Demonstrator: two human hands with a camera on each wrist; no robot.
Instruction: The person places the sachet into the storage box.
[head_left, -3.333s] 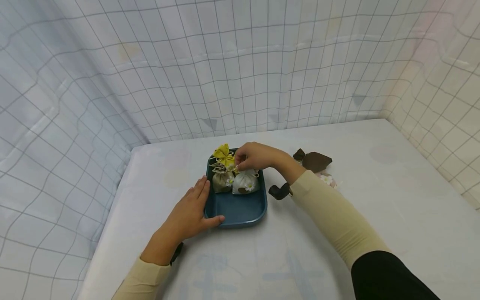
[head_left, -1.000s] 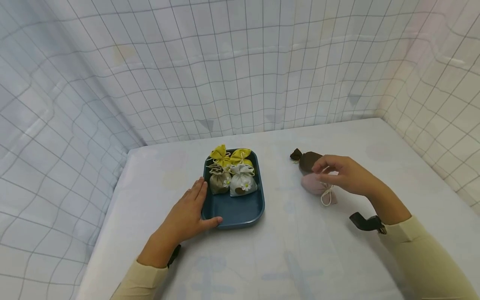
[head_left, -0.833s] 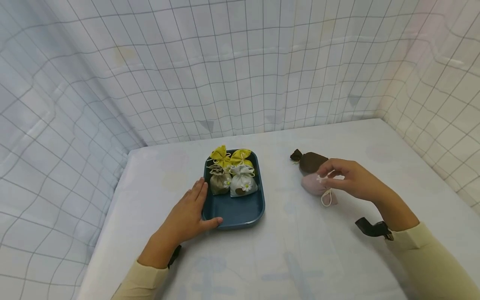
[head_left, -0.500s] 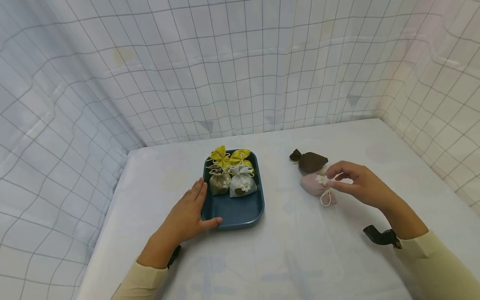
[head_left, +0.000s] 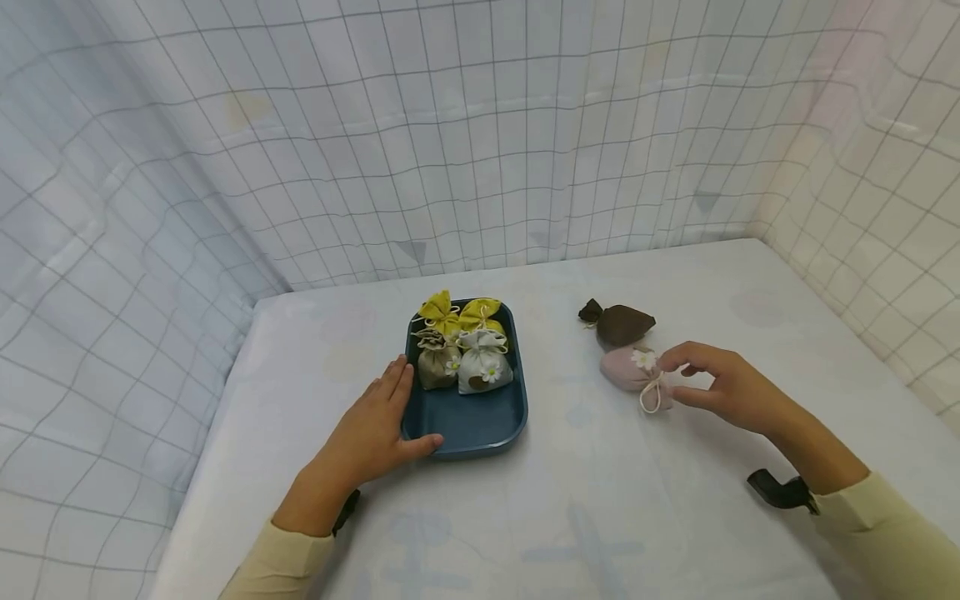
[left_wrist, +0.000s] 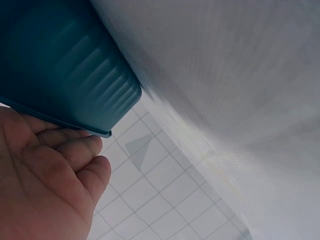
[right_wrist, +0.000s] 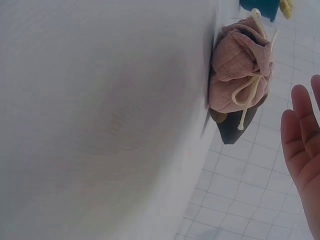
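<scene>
My left hand [head_left: 371, 429] rests against the near left corner of a blue tray [head_left: 472, 421], fingers straight along its side and thumb over the front rim. In the left wrist view its fingertips touch the tray's rim [left_wrist: 75, 127]. Inside the tray sit two yellow pouches [head_left: 441, 315] at the back, with a tan pouch [head_left: 435, 368] and a white pouch [head_left: 474, 367] before them. My right hand [head_left: 731, 387] hovers with parted fingers at the tied end of a pink drawstring pouch [head_left: 624, 369]. The right wrist view shows the pink pouch [right_wrist: 235, 60] apart from the fingers [right_wrist: 302, 110].
A dark brown pouch [head_left: 624, 325] lies just behind the pink one, right of the tray. White cloth [head_left: 570, 500] covers the table. Grid-patterned curtains [head_left: 495, 150] hang at the back and both sides.
My right hand left the tray and went over to the pink pouch, then drew back right and nearer, uncovering the pouch's white flower. The left hand has stayed on the tray.
</scene>
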